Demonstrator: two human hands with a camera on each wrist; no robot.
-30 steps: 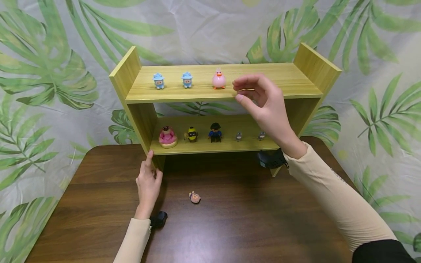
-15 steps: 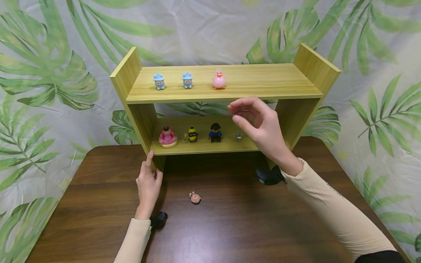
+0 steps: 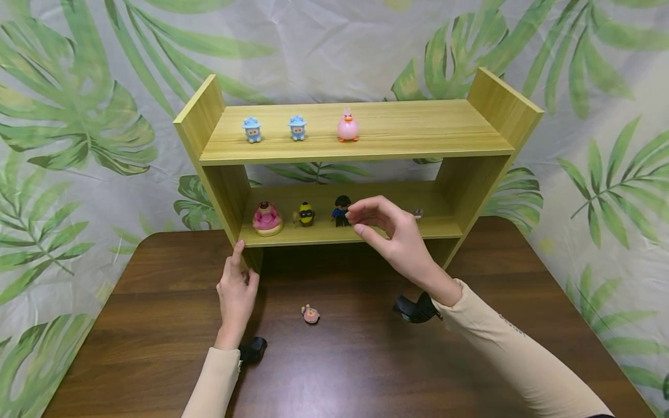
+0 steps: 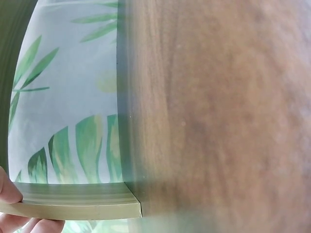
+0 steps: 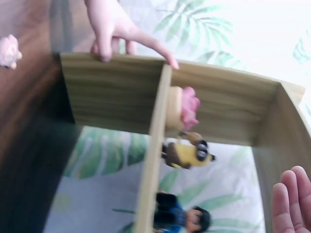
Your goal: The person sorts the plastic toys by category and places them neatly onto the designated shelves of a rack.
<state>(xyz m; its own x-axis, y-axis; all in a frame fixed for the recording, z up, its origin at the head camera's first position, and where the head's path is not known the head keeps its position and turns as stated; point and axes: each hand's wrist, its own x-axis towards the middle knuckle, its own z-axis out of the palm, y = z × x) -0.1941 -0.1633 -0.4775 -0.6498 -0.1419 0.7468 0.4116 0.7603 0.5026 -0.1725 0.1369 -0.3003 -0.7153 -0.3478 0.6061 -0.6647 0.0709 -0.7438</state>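
Observation:
In the head view my left hand (image 3: 235, 290) holds the lower left side panel of the wooden shelf (image 3: 418, 130). The left wrist view has the thumb on one face of the panel (image 4: 77, 209) and fingers on the other. My right hand (image 3: 389, 235), bent-fingered with nothing between thumb and fingers, hovers before the lower board. Nearest to it stands a black-haired toy figure in blue (image 3: 342, 211), partly covered by the fingertips. One small grey figurine (image 3: 418, 215) shows right of the hand. Left of these are a yellow toy figure (image 3: 305, 215) and a pink bear figurine (image 3: 267, 219).
The upper board bears two blue-hatted figurines (image 3: 253, 130) and a pink duck-like toy (image 3: 348, 128). A small peach-coloured figurine (image 3: 310, 314) lies on the brown table (image 3: 345, 371). Behind the shelf hangs a leaf-print cloth (image 3: 334, 52).
My right hand has moved down and slightly left, from beside the pink toy on the upper board to before the lower one. It now hides one small grey figurine. The left hand stays put.

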